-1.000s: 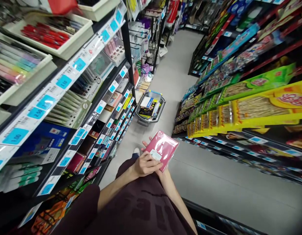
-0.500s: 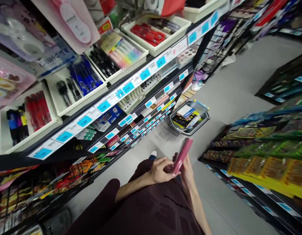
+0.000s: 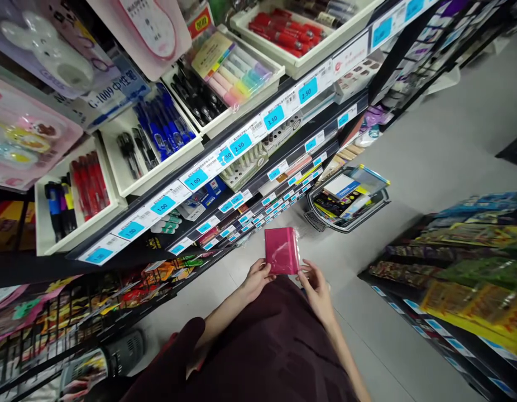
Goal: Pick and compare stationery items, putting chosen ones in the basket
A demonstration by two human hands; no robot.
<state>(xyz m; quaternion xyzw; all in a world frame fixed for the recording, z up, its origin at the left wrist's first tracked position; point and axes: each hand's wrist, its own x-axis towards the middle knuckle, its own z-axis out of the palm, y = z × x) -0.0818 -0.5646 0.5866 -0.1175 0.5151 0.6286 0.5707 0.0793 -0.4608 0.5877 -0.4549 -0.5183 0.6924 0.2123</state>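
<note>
- A notebook [image 3: 279, 250] is pinched at its near corners by the left hand [image 3: 257, 276] and right hand [image 3: 315, 283], leaving its cover visible.
- Pens [image 3: 166, 129] are contained by trays [image 3: 166, 166], presumably against rolling.

Shelf [image 3: 353, 54] — wht pen trays [image 3: 162, 166]; flr [image 3: 208, 293] — bskt [image 3: 368, 213].

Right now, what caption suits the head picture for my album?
Shop aisle: left hand and right hand hold a wrapped pink notebook.

Dk maroon-brown top [image 3: 267, 340], matte fabric w/ faint darker marks [image 3: 312, 343] on front, too dim to read; L sleeve [image 3: 191, 335] same col., loose, rounded, ends approx. at elbow; forearms [image 3: 227, 310], L hand [image 3: 257, 279] & R hand [image 3: 316, 286] bare
</note>
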